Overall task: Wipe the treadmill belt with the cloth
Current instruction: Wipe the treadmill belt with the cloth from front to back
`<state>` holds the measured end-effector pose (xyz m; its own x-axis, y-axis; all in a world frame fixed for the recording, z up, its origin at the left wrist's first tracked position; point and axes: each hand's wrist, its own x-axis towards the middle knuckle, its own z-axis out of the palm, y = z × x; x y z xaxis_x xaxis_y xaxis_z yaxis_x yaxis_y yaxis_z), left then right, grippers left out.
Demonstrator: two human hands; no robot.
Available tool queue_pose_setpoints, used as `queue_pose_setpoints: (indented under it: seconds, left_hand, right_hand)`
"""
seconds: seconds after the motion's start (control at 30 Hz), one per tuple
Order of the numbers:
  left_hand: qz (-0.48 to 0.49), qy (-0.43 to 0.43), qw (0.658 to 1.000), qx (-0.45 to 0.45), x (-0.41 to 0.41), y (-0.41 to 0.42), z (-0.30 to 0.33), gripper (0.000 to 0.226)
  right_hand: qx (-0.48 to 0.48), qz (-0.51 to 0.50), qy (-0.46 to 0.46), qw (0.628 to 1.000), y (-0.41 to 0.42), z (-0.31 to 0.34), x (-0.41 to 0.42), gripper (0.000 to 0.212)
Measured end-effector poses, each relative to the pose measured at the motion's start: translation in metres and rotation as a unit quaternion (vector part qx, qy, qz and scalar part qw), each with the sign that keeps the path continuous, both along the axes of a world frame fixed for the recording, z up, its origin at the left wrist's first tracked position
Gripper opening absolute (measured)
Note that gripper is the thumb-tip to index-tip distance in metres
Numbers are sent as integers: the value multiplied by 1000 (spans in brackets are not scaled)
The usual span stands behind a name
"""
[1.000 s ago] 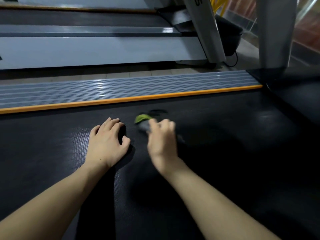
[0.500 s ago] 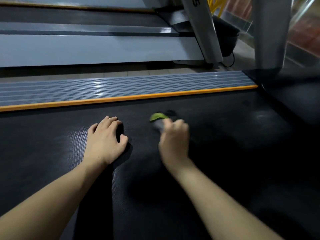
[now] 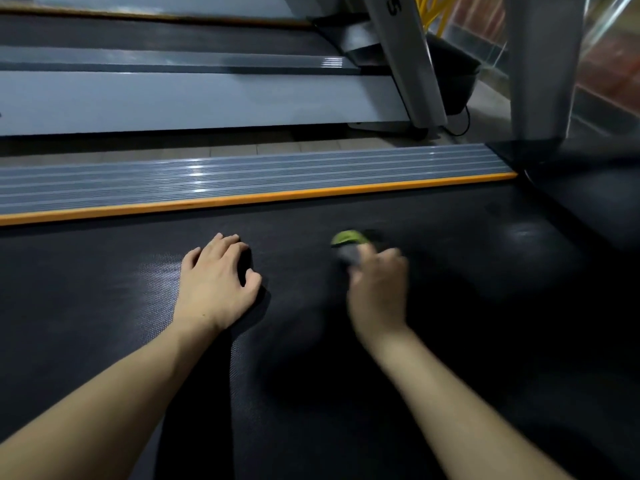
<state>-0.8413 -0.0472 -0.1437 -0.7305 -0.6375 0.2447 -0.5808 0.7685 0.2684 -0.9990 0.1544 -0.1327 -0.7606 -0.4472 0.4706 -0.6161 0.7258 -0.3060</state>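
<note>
The black textured treadmill belt [image 3: 346,393] fills the lower part of the view. My right hand [image 3: 379,289] presses a small cloth [image 3: 349,242], green and grey, onto the belt right of centre; the hand and cloth are blurred by motion. Most of the cloth is hidden under my fingers. My left hand [image 3: 216,282] rests flat on the belt to the left, fingers slightly apart, holding nothing.
A ribbed grey side rail [image 3: 242,178] with an orange strip [image 3: 259,199] borders the belt's far edge. Beyond it stands another treadmill [image 3: 173,98] with a slanted silver upright [image 3: 412,64]. A grey post [image 3: 540,64] and the dark motor cover [image 3: 588,188] rise at the right.
My right hand has slid the cloth to the right across the belt, away from my left hand. My left hand has stayed in place.
</note>
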Motion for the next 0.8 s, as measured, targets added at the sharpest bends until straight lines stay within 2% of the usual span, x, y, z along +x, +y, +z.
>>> queue_pose_setpoints:
  seconds: [0.1, 0.17, 0.23, 0.3, 0.37, 0.43, 0.57, 0.7, 0.8]
  left_hand:
    - [-3, 4, 1000, -7, 1, -1, 1, 52]
    - [-1, 4, 1000, -8, 1, 1, 1, 52]
    - [2, 8, 1000, -2, 1, 1, 2, 49]
    - [2, 13, 1000, 4, 0, 2, 4, 42]
    - [-3, 13, 1000, 5, 0, 3, 4, 36]
    - [-8, 10, 1000, 5, 0, 2, 4, 35]
    - [-5, 11, 1000, 8, 2, 1, 2, 41]
    - [0, 14, 1000, 4, 0, 3, 4, 52]
    - [0, 12, 1000, 4, 1, 4, 4, 50]
  right_hand:
    - [21, 193, -14, 981, -27, -7, 63, 33]
    - [17, 252, -11, 967, -19, -6, 51, 36]
    - [34, 251, 5, 967, -19, -5, 22, 37]
    - [15, 203, 24, 979, -45, -3, -18, 35]
    - [19, 152, -13, 988, -80, 3, -49, 31]
    - [41, 155, -45, 986, -98, 8, -63, 30]
    - [21, 242, -10, 970, -55, 7, -38, 36]
    - [66, 400, -9, 914, 19, 5, 0, 38]
    - [84, 409, 33, 908, -10, 7, -24, 36]
